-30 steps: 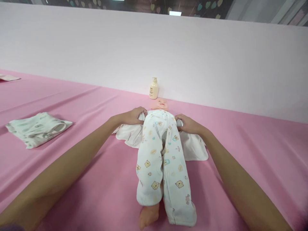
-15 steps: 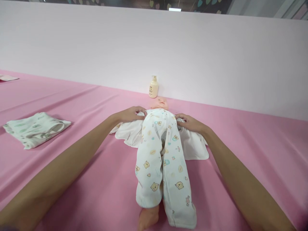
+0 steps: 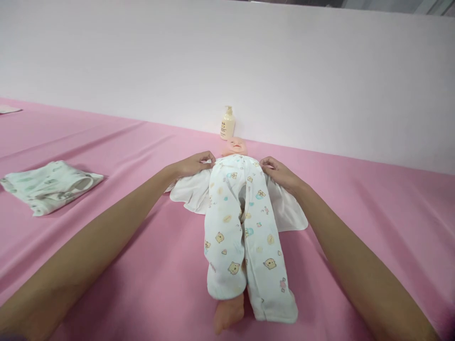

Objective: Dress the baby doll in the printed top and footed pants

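Note:
A baby doll [image 3: 236, 145] lies on its back, its head toward the wall and one bare foot [image 3: 229, 313] out toward me. White trousers with a bear print [image 3: 234, 222] cover its legs and trunk, with the waist up near its chin. The other foot is hidden in the trouser leg. My left hand [image 3: 195, 164] pinches the left corner of the waistband. At the right corner, my right hand [image 3: 279, 174] has its thumb and fingers closed on the waistband. Under both hands a white open garment [image 3: 194, 192] spreads out on either side of the doll.
A cream pump bottle [image 3: 227, 124] stands behind the doll's head against the white wall [image 3: 320, 80]. To the left, a folded white cloth with green print [image 3: 50, 184] rests on the pink sheet [image 3: 149, 265]. Another pale cloth [image 3: 9, 109] lies at the far left edge.
Both hands have shifted slightly at the waistband corners, the right one upward. The trouser legs and the foot appear a little farther right. The view has tilted slightly.

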Action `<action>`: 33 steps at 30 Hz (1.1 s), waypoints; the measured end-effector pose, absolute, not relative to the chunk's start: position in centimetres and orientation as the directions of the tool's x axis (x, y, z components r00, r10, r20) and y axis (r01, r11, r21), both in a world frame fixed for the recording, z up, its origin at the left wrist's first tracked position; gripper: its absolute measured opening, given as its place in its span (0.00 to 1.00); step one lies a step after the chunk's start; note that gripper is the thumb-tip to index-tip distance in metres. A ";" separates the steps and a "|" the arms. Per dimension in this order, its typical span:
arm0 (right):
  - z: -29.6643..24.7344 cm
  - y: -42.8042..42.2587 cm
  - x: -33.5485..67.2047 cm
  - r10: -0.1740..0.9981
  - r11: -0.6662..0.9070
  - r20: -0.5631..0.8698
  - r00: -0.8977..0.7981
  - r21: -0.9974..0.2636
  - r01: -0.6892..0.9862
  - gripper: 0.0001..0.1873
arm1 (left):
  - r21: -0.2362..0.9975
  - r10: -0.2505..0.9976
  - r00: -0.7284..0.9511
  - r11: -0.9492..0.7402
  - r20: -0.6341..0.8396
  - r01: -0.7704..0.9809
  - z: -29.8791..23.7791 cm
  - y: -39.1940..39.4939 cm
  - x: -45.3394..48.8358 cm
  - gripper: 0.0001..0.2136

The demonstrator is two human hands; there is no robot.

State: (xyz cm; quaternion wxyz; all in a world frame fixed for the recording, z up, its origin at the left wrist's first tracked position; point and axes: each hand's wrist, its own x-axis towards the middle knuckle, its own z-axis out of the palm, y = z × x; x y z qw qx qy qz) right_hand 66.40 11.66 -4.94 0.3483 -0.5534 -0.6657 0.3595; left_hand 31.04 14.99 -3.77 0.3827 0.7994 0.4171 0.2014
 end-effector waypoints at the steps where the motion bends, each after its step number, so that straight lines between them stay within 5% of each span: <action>1: -5.0 11.8 66.2 0.989 0.137 0.086 -0.119 -0.839 0.527 0.14 | 0.773 0.825 0.565 -0.371 0.020 0.514 -3.8 15.0 31.2 0.15; 9: -5.2 10.7 66.2 0.958 0.277 0.249 -0.145 -0.661 0.698 0.11 | 0.640 0.869 0.482 -0.434 0.111 0.634 -3.0 12.9 31.8 0.17; 14: -6.9 8.6 66.5 0.884 0.441 0.356 -0.303 -0.416 0.796 0.30 | 0.388 0.765 0.592 -0.641 0.254 0.662 -4.3 10.9 32.5 0.34; 20: -8.5 8.0 65.0 0.873 0.360 0.425 -0.240 -0.228 0.904 0.31 | 0.291 0.818 0.414 -0.541 0.400 0.789 -7.3 10.7 34.5 0.28; 33: -7.4 7.9 65.3 0.916 0.306 0.377 -0.140 -0.428 0.851 0.29 | 0.466 0.854 0.404 -0.519 0.329 0.717 -6.4 10.3 34.2 0.36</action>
